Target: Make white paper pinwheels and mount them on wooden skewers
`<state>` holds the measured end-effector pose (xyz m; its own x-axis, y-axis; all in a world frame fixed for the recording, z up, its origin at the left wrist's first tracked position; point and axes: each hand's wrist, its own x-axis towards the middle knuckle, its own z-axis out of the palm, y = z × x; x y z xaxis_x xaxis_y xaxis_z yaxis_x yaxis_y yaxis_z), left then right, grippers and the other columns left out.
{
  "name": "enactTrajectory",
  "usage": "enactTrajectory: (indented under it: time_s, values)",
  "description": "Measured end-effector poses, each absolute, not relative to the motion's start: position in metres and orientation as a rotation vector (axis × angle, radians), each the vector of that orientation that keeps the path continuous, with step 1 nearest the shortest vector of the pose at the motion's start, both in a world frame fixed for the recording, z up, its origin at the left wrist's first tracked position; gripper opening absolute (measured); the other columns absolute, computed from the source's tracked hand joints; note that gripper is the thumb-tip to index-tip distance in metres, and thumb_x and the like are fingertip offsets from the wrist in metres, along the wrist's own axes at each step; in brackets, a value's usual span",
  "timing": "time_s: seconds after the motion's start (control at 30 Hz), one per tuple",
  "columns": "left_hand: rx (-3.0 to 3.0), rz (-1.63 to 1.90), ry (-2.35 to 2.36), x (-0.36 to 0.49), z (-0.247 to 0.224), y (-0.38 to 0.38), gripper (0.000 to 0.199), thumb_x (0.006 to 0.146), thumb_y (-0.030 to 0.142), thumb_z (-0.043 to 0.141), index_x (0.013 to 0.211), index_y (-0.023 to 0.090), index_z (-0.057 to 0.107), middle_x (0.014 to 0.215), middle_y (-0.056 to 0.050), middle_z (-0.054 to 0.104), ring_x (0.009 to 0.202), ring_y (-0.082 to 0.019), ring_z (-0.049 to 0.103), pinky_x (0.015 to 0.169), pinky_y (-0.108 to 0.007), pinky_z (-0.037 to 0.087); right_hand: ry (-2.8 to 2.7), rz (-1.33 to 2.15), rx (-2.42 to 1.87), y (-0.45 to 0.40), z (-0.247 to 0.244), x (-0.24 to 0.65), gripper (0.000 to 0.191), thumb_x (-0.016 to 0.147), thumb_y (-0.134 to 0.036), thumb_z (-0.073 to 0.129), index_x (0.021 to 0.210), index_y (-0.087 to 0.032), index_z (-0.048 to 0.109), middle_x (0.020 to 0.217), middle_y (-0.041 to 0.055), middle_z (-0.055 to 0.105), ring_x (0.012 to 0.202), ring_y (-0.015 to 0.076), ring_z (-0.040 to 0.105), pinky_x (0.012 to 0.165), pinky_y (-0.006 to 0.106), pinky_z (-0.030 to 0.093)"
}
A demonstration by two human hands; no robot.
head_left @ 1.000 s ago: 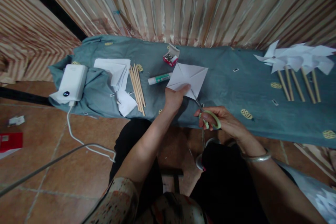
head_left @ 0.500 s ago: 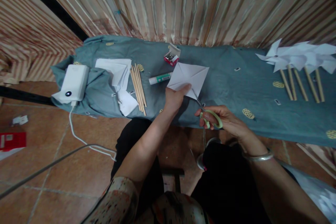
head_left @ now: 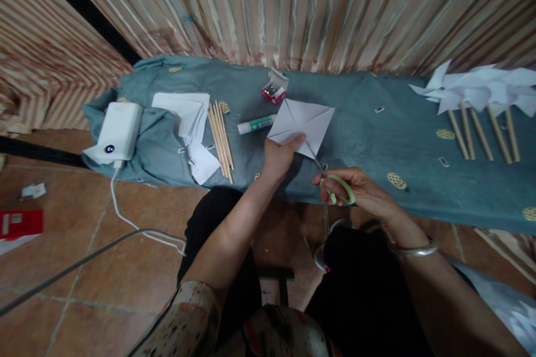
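A square sheet of white paper [head_left: 315, 118], creased and slit in from its corners, is pinched at its near edge by my left hand [head_left: 280, 155], thumb on top. My right hand [head_left: 355, 187] grips the light green handles of a pair of scissors [head_left: 341, 187]. The blades meet the paper's near right edge, just right of my left thumb. Left of the paper lies a glue stick [head_left: 256, 124], and behind it an open small red box [head_left: 274, 89] holds shiny metal bits.
Several wooden sticks [head_left: 221, 142] and white paper pieces [head_left: 190, 117] lie to the left, beyond them a white power bank [head_left: 119, 133] with a cable. Finished paper pinwheels [head_left: 473, 89] on sticks lie at the far right. A striped curtain [head_left: 293, 11] hangs behind the cloth-covered table [head_left: 355, 95].
Almost nothing differs. Both hands, the paper and the scissors keep nearly the same place, with only a very slight shift of the view.
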<state>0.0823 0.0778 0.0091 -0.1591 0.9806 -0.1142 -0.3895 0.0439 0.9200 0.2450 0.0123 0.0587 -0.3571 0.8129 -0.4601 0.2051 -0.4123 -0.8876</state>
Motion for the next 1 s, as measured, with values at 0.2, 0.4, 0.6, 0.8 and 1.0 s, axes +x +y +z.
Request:
enactTrajectory:
  time_s: [0.2, 0.4, 0.6, 0.8, 1.0]
  values:
    - [0.803, 1.448, 1.073, 0.081, 0.006, 0.079, 0.043, 0.064, 0.022, 0.080, 0.105, 0.013, 0.071, 0.101, -0.009, 0.076, 0.093, -0.024, 0.070, 0.086, -0.035, 0.054, -1.385, 1.830, -1.423, 0.014, 0.058, 0.247, 0.057, 0.062, -0.070, 0.076, 0.081, -0.016, 0.071, 0.058, -0.0008, 0.062, 0.049, 0.0089, 0.052, 0.046, 0.022, 0.039]
    - [0.791, 1.443, 1.081, 0.080, 0.008, 0.079, 0.042, 0.065, 0.021, 0.080, 0.105, 0.013, 0.071, 0.100, -0.010, 0.076, 0.094, -0.024, 0.070, 0.085, -0.034, 0.054, -1.292, 1.855, -1.480, 0.014, 0.060, 0.244, 0.059, 0.050, -0.069, 0.082, 0.077, -0.017, 0.071, 0.055, -0.0016, 0.062, 0.047, 0.0082, 0.052, 0.046, 0.022, 0.040]
    - [0.745, 1.430, 1.079, 0.080, 0.008, 0.079, 0.041, 0.064, 0.024, 0.080, 0.101, 0.012, 0.070, 0.102, -0.010, 0.075, 0.095, -0.024, 0.069, 0.082, -0.033, 0.054, -1.250, 1.853, -1.490, 0.015, 0.058, 0.244, 0.057, 0.047, -0.065, 0.086, 0.074, -0.017, 0.071, 0.054, -0.0021, 0.061, 0.048, 0.0081, 0.053, 0.047, 0.022, 0.043]
    - [0.770, 1.324, 1.065, 0.071, 0.012, 0.076, 0.019, 0.064, 0.026, 0.075, 0.075, 0.013, 0.067, 0.088, -0.008, 0.073, 0.084, -0.021, 0.067, 0.070, -0.028, 0.052, -1.200, 1.837, -1.496, 0.015, 0.064, 0.241, 0.058, 0.044, -0.066, 0.086, 0.072, -0.018, 0.070, 0.056, -0.0029, 0.059, 0.048, 0.0078, 0.051, 0.047, 0.022, 0.044]
    - [0.752, 1.286, 1.055, 0.067, 0.010, 0.071, 0.019, 0.060, 0.025, 0.076, 0.068, 0.014, 0.063, 0.082, -0.005, 0.071, 0.074, -0.017, 0.063, 0.070, -0.028, 0.050, -1.226, 1.832, -1.458, 0.015, 0.061, 0.238, 0.058, 0.047, -0.068, 0.084, 0.075, -0.018, 0.069, 0.056, -0.0026, 0.059, 0.048, 0.0079, 0.050, 0.046, 0.023, 0.044]
